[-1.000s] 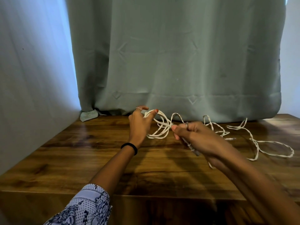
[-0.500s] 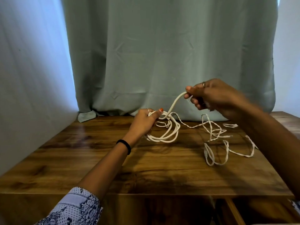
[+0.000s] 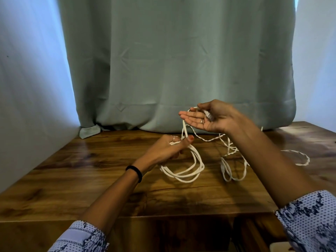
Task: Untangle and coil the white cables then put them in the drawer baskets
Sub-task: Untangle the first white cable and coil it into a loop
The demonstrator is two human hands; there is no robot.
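My left hand [image 3: 169, 148] pinches the top of a coil of smooth white cable [image 3: 183, 170], whose loops hang down onto the wooden tabletop [image 3: 91, 170]. A strand rises from the coil to my right hand [image 3: 209, 117], held palm up above the table. Its thumb presses the cable's end with the plug against the fingers, which lie mostly straight. A second, twisted white cable [image 3: 229, 171] lies tangled on the table under my right forearm and trails off to the right [image 3: 301, 157].
A green curtain [image 3: 178, 70] hangs along the back edge of the table. A pale wall [image 3: 27, 88] closes the left side. Below the table's front edge on the right, a dark opening [image 3: 254, 235] shows part of something light.
My right hand has come down and left toward the coil, turning palm up with the cable's end. The coil in my left hand hangs with larger loops. The view has shifted slightly.
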